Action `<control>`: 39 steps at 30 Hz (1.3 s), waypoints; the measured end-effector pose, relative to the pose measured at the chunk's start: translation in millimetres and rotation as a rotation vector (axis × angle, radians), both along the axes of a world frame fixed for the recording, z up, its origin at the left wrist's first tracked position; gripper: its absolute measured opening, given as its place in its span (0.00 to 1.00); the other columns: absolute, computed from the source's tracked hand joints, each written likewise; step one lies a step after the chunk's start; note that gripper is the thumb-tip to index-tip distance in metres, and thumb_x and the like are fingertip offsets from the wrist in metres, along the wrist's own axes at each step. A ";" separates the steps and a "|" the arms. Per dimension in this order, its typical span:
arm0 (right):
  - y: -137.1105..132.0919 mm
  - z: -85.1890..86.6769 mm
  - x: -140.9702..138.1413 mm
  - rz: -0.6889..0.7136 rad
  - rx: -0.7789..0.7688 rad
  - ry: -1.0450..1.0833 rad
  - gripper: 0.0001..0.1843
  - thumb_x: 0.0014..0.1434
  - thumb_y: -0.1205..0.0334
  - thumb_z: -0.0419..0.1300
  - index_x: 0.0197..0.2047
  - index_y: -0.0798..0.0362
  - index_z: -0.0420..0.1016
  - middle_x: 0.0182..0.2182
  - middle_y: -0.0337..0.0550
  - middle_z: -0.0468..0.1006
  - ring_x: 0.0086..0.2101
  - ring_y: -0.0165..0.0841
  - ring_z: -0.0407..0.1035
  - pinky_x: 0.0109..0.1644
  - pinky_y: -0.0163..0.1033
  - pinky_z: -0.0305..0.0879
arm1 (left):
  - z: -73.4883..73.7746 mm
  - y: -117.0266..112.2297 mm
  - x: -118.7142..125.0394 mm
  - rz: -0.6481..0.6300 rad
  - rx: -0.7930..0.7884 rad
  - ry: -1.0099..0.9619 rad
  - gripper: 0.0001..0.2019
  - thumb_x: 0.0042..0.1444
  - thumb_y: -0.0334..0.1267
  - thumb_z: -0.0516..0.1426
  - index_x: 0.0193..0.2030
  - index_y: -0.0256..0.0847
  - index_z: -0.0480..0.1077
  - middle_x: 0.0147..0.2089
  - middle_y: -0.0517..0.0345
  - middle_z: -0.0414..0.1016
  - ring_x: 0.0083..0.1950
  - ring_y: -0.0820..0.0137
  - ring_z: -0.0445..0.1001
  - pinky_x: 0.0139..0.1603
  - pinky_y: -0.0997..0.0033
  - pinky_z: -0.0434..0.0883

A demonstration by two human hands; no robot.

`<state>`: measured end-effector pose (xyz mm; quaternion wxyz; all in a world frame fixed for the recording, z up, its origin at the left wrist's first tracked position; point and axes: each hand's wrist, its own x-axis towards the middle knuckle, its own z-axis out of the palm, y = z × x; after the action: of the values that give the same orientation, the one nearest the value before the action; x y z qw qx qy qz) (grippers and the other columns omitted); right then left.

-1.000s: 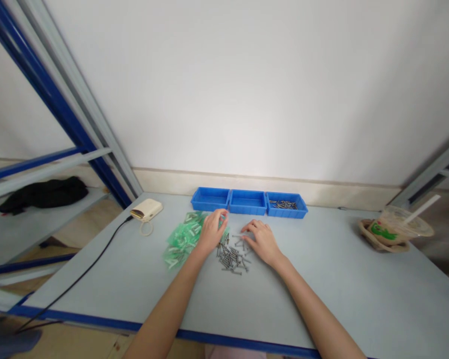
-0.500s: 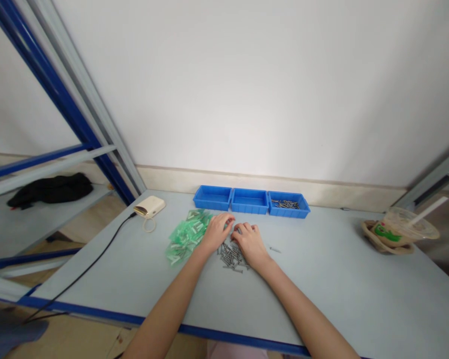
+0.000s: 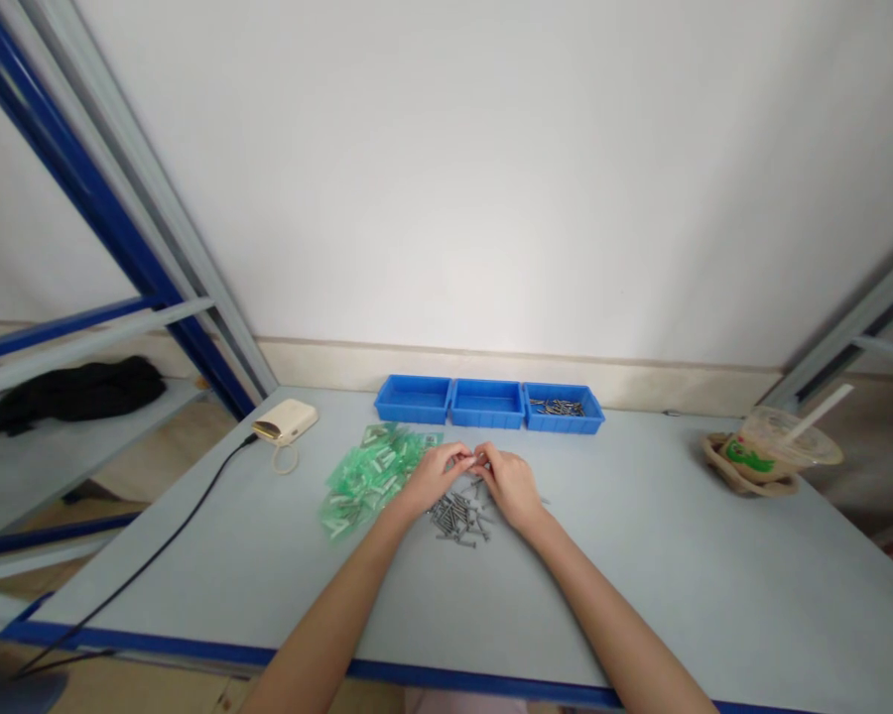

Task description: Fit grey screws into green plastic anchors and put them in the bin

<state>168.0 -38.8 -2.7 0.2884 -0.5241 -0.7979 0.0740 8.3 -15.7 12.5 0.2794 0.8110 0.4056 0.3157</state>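
Note:
My left hand and my right hand meet fingertip to fingertip above a heap of grey screws on the table. Both hands are curled in a pinch; what they hold is too small to name. A pile of small green plastic bags lies just left of my left hand. Behind the hands stand three blue trays in a row: the left tray and the middle tray look bare inside, while the right tray holds several screws.
A cream-coloured device with a black cable lies at the left of the grey table. A plastic drink cup with a straw sits at the right. Blue-and-grey shelf posts rise at both sides; dark cloth lies on the left shelf.
My hands have drawn together over the screw heap: the left came away from the green bags, the right moved left, and their fingertips now meet in a pinch.

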 end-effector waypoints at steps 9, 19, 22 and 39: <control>-2.8 1.1 1.3 0.017 -0.002 0.128 0.08 0.60 0.58 0.52 0.37 0.51 0.70 0.30 0.39 0.76 0.30 0.31 0.70 0.33 0.33 0.59 | -2.0 3.1 1.2 -0.001 -0.039 0.046 0.13 0.57 0.42 0.49 0.28 0.38 0.68 0.29 0.60 0.72 0.32 0.71 0.68 0.36 0.74 0.63; -0.5 5.0 14.0 0.017 0.086 0.054 0.12 0.61 0.61 0.49 0.40 0.50 0.74 0.35 0.40 0.77 0.35 0.29 0.70 0.38 0.31 0.61 | -1.6 -1.7 7.6 0.019 -0.047 -0.020 0.18 0.59 0.45 0.45 0.24 0.38 0.64 0.24 0.62 0.68 0.28 0.72 0.66 0.34 0.73 0.63; 0.4 4.8 14.7 0.015 0.070 0.008 0.13 0.62 0.61 0.48 0.38 0.50 0.74 0.34 0.40 0.77 0.34 0.29 0.70 0.37 0.32 0.61 | -0.3 -1.9 7.2 -0.003 -0.049 -0.021 0.18 0.59 0.44 0.45 0.24 0.38 0.65 0.24 0.61 0.69 0.29 0.72 0.67 0.36 0.73 0.63; 0.1 5.7 15.4 0.019 0.045 -0.134 0.11 0.63 0.59 0.47 0.39 0.49 0.70 0.32 0.38 0.77 0.31 0.30 0.70 0.32 0.32 0.56 | -5.5 0.3 6.1 0.065 0.119 0.119 0.17 0.60 0.40 0.45 0.23 0.39 0.64 0.25 0.61 0.68 0.30 0.71 0.67 0.36 0.72 0.62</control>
<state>183.4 -38.7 3.1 0.2455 -0.5135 -0.8219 0.0235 14.4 -15.4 7.0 0.1959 0.8297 0.4283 0.2995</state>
